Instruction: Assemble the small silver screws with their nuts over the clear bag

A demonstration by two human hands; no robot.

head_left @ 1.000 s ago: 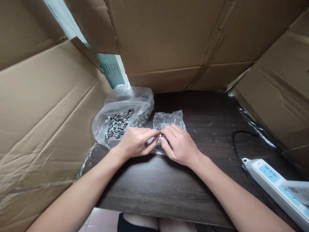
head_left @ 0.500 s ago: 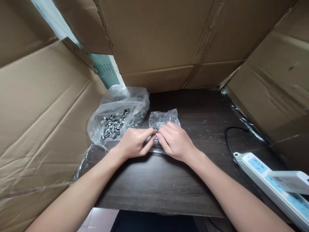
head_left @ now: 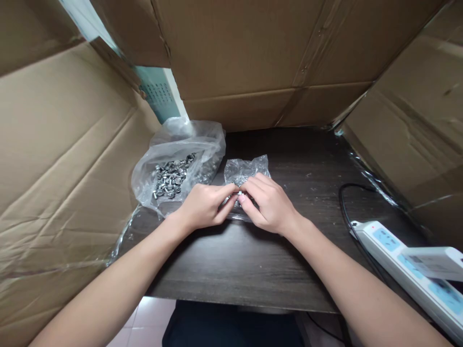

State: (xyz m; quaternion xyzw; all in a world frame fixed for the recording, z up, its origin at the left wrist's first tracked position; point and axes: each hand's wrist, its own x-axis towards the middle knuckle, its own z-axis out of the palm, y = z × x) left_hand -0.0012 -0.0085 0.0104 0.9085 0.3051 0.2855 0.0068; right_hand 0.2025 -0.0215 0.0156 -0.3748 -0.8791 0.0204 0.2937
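My left hand [head_left: 210,204] and my right hand [head_left: 266,202] meet above the middle of the table, thumbs and forefingers pinched together. A small shiny metal fastener [head_left: 239,193] shows between the fingertips of both; its exact shape is too small to make out. Beneath and behind my fingers lies a small clear plastic bag [head_left: 246,167], partly hidden, its contents mostly covered. To the left stands a larger translucent plastic bag [head_left: 144,168], open at the front. Many loose metal screws [head_left: 171,176] with wide round heads lie inside it.
Cardboard walls [head_left: 246,53] enclose the dark wooden table [head_left: 231,270] at the back and sides. A white power strip [head_left: 405,270] with a plugged-in adapter [head_left: 436,260] lies at the right, beside a black cable [head_left: 342,207]. A printed sheet [head_left: 159,94] shows through a gap at the back left.
The view has tilted slightly, so the scene sits higher. My fingertips have shifted around the fastener, and more of its shiny metal now shows between them. Both hands stay pinched together.
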